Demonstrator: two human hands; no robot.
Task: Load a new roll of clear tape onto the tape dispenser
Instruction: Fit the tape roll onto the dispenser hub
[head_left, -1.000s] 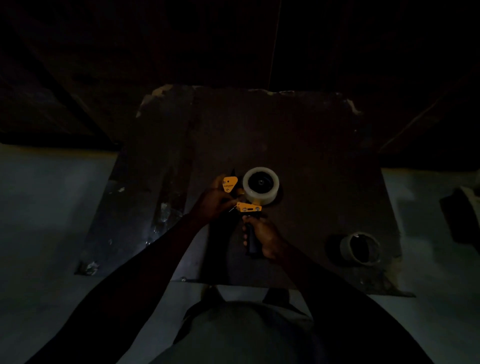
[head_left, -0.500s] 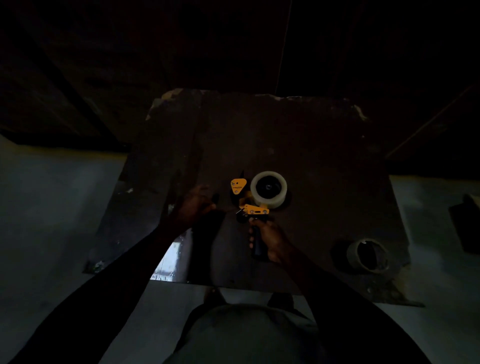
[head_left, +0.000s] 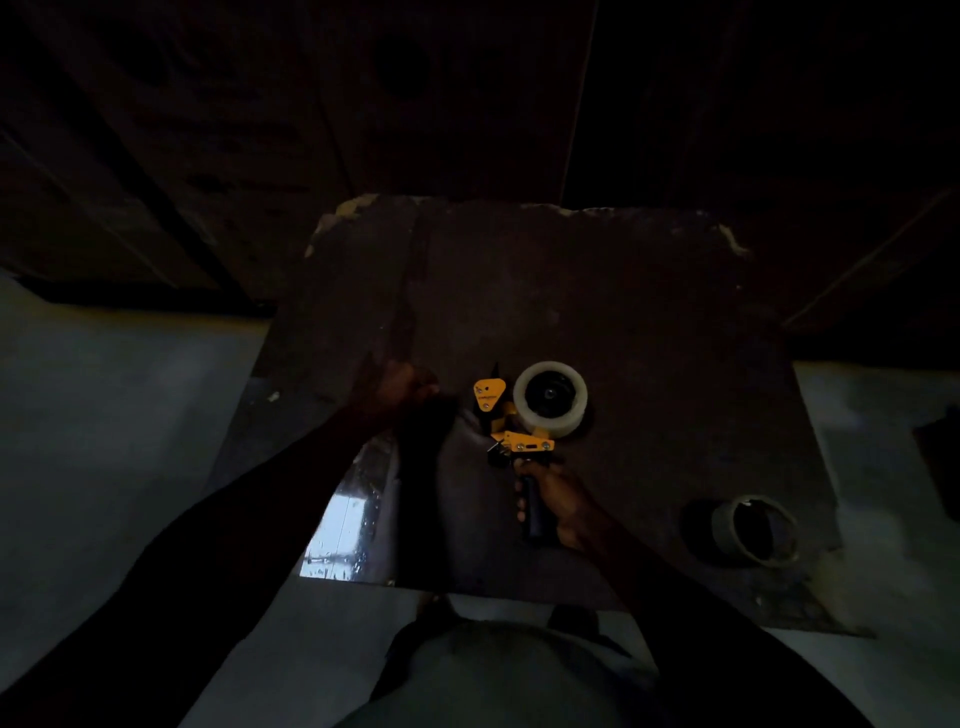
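A yellow and black tape dispenser (head_left: 511, 434) lies on the dark board (head_left: 649, 322), with a roll of clear tape (head_left: 550, 399) on its wheel. My right hand (head_left: 553, 501) is wrapped around the dispenser's black handle, below the roll. My left hand (head_left: 397, 387) hovers a short way left of the dispenser's yellow front plate with its fingers curled. In the dim light I cannot make out whether a tape end is pinched in it.
A second, nearly used-up tape ring (head_left: 756, 530) lies at the board's front right. A shiny patch (head_left: 340, 530) reflects light at the board's front left edge. Pale floor surrounds the board, and my knees sit just under its near edge.
My left hand has drawn away from the dispenser's front to the left. The right hand has kept its hold on the handle, and the dispenser has stayed in place.
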